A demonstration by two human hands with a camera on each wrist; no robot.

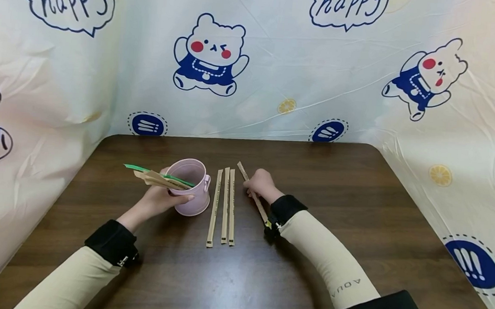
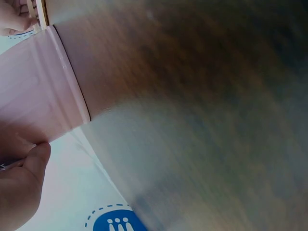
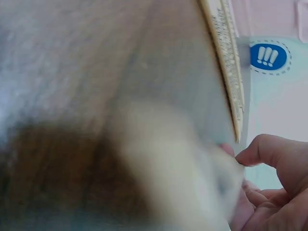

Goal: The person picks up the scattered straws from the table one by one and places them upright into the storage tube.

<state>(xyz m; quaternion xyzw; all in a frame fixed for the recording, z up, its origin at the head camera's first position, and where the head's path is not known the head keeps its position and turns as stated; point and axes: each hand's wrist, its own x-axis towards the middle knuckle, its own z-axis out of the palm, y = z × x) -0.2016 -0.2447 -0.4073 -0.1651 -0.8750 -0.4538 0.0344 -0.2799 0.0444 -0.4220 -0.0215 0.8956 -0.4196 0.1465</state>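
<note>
My left hand (image 1: 158,203) grips a small pink bucket (image 1: 194,201) with its thumb on the front side. Several tan paper-wrapped sticks (image 1: 153,178) and a green one (image 1: 136,168) slant out over the bucket's left rim; their lower ends are inside. To the right, my right hand (image 1: 263,184) pinches another tan paper-wrapped stick (image 1: 260,207), held diagonally over the table. In the right wrist view this stick (image 3: 163,159) is blurred, close to the lens. Between the hands lie 3 similar sticks (image 1: 214,209), roughly parallel, with small print on their wrappers.
A brown wooden table (image 1: 170,273) carries everything. Behind and beside it hangs a pale curtain (image 1: 270,70) printed with bears and the word happy. A small dark object (image 1: 270,232) shows under the right cuff.
</note>
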